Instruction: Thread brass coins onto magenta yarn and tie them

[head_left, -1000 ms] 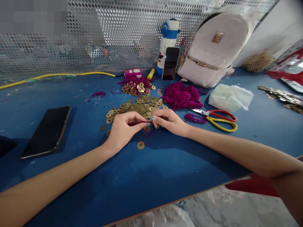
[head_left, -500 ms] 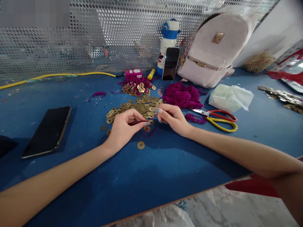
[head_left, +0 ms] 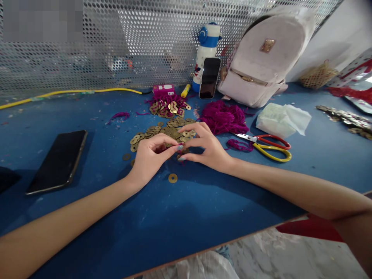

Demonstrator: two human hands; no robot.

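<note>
From the head view, your right hand (head_left: 211,151) has changed most: half a second ago its thumb and index finger were pinched together just right of your left hand (head_left: 149,155); now the fingers are spread and reach back toward the left fingertips. That suggests the left is the one keeping the purple cord (head_left: 180,144) steady while the right is free to take a new hold.

Your left grip is closed, thumb against index finger, on the cord. Your right grip is fairly wide, thumb well apart from the index finger; whether a fingertip touches the cord, you cannot tell from here.

The cord is at the left fingertips, just in front of the coin pile (head_left: 171,133). A loose coin (head_left: 173,181) lies nearer you on the desk (head_left: 186,217), with the purple yarn bundle (head_left: 223,118) beyond your right hand.
</note>
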